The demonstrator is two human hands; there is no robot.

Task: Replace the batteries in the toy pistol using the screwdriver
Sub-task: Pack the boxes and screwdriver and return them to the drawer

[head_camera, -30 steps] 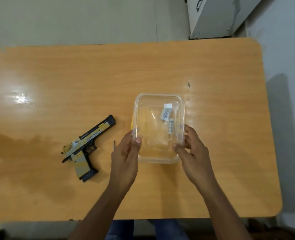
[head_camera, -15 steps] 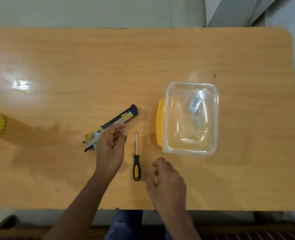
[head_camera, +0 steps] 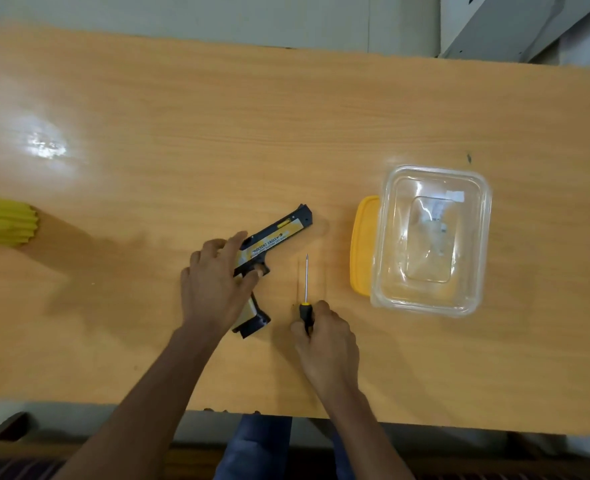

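Observation:
A black and tan toy pistol (head_camera: pixel 276 233) lies on the wooden table (head_camera: pixel 286 116), barrel pointing up and right. My left hand (head_camera: pixel 213 285) covers its middle, with the thumb curled at the trigger guard and the fingers over the slide. Its grip base shows below the hand. Just right of it lies a screwdriver (head_camera: pixel 306 282) with a black and yellow handle, shaft pointing away from me. My right hand (head_camera: pixel 324 337) grips that handle. Batteries (head_camera: pixel 437 216) lie in a clear plastic container (head_camera: pixel 390 237) to the right.
A yellow lid (head_camera: pixel 362 247) sits under the container's left side. A yellow ribbed object (head_camera: pixel 2 220) lies at the table's left edge. The table's near edge runs just below my forearms.
My hands left the container. The left hand has settled on the pistol. The right hand moved forward and closed round the screwdriver handle. The camera view has shifted.

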